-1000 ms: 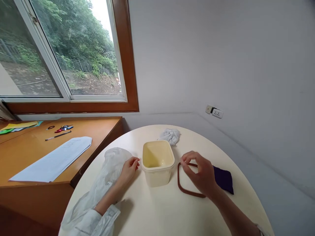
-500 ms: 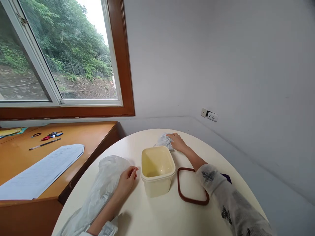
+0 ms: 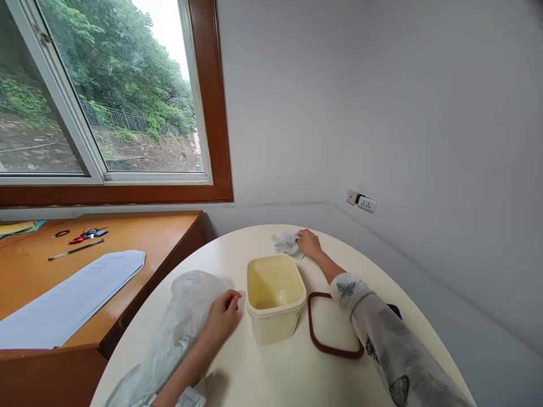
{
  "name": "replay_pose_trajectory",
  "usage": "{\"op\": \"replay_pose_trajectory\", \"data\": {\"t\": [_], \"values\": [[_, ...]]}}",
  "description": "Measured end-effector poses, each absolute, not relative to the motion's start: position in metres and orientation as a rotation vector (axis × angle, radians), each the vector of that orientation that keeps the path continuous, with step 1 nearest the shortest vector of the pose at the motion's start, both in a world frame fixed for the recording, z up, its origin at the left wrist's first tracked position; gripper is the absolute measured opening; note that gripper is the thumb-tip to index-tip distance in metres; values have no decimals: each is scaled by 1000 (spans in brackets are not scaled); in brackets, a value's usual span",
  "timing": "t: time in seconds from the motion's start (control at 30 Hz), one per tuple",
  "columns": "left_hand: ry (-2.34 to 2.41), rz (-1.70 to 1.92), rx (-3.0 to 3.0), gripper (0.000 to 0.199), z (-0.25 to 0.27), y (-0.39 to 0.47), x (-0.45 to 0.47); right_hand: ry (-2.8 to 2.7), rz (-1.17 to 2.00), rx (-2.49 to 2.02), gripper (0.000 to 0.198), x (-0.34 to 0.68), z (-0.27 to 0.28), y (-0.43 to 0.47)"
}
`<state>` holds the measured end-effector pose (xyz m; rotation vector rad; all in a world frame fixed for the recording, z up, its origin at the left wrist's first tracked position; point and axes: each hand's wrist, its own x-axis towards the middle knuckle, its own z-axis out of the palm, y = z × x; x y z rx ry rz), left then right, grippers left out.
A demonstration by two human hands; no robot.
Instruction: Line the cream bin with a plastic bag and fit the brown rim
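A cream, square-mouthed plastic container [image 3: 275, 330] stands upright on the table, its open top showing a bare inside. Just left of it is my left hand [image 3: 224, 311], fingers curled in, with nothing visible in them. Under that forearm and beside it lies a crumpled clear plastic bag [image 3: 182, 305]. Behind the container, near the table's far edge, my right hand [image 3: 309, 244] is closed on a crumpled whitish cloth [image 3: 285, 243] that rests on the tabletop. A lid with a brown rim [image 3: 335, 351] lies flat to the container's right, partly covered by my right sleeve.
The round cream table [image 3: 271, 379] meets a wooden desk [image 3: 169, 243] on the left. Papers [image 3: 80, 299], a pen [image 3: 76, 250] and small red and blue items [image 3: 89, 234] lie there. A dark object [image 3: 394, 310] peeks out beyond my right sleeve.
My right hand has shifted slightly right, its fingers drawn to the cloth's right edge, and the cloth looks flatter. My left hand stays beside the container.
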<state>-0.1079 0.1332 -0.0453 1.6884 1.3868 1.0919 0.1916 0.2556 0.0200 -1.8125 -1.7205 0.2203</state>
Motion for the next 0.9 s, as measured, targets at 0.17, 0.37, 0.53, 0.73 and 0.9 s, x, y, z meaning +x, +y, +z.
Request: {"op": "replay_pose_trajectory", "data": {"t": [0.17,0.37,0.53,0.73,0.9], "values": [[1390,1090,1705,30,-43,132,-107,-1450,304,-1663,22,208,43,264],[1364,1086,1776,28,-41,129,-106,-1249,390,-1338,20,234,90,246],[1348,1127,1873,26,-35,121,-103,-1224,466,-1108,23,260,128,198],[1351,1247,1893,28,-3,117,-109,-1285,565,-971,26,274,149,123],[1311,1308,1916,27,54,100,-113,-1353,840,-912,29,271,146,73]]}}
